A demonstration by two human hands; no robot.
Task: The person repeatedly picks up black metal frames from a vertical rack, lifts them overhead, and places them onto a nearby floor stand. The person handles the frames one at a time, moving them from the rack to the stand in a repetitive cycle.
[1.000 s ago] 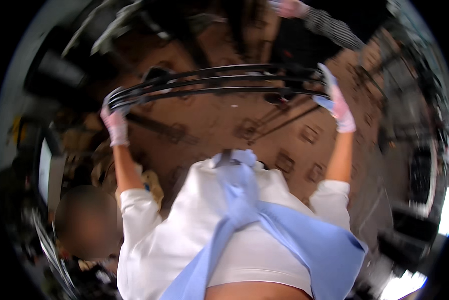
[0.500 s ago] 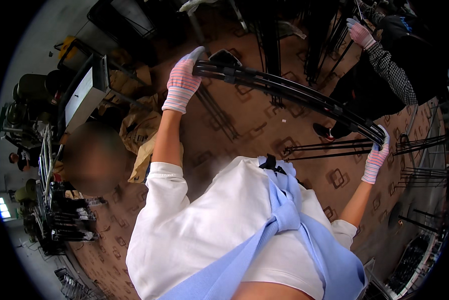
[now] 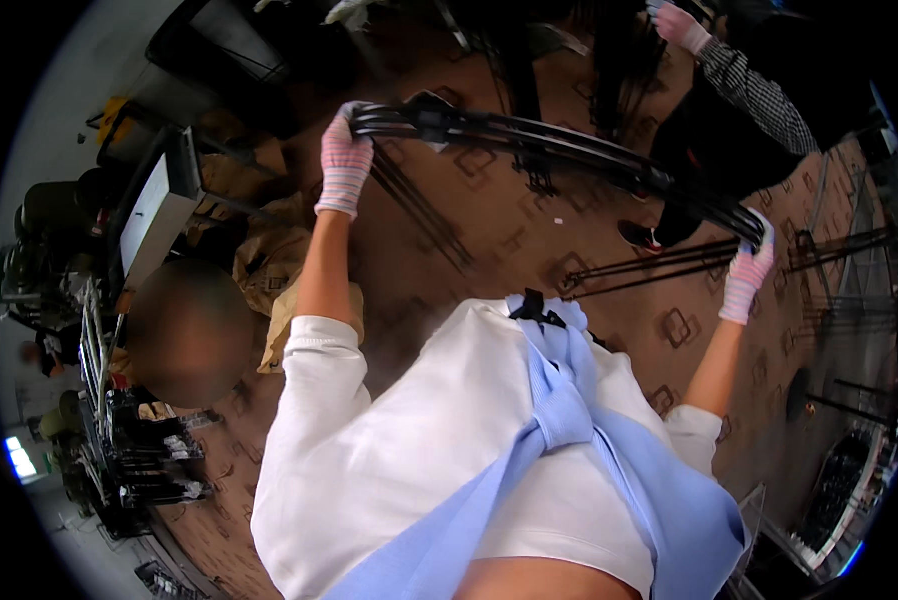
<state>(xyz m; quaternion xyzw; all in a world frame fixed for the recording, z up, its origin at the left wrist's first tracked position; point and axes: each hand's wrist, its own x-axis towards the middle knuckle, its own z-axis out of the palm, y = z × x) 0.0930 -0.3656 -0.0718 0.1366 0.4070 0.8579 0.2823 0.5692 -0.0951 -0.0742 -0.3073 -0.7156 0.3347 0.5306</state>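
A bundle of long black metal bars (image 3: 589, 158), side by side, spans the view in front of me and looks bowed in the wide picture. My left hand (image 3: 347, 168), in a pink-and-grey striped work glove, is closed round its left end. At the right end my right hand (image 3: 749, 272), gloved alike, has its fingers wrapped round the bars. Thin black rods (image 3: 659, 268) run inward from near my right hand, and more slant down near my left. Whether these rods belong to the bundle I cannot tell.
A co-worker's gloved hand (image 3: 681, 27) and checked sleeve (image 3: 754, 100) are at the upper right, beside upright black rods. To the left stand a white-topped metal piece (image 3: 154, 215), brown paper (image 3: 269, 265) and stacked metal parts (image 3: 149, 460). Patterned brown carpet (image 3: 509, 240) covers the floor.
The view has shifted slightly. Both hands keep hold of the bars, which now sit a little further left and more level. The co-worker's hand appears higher and further left.
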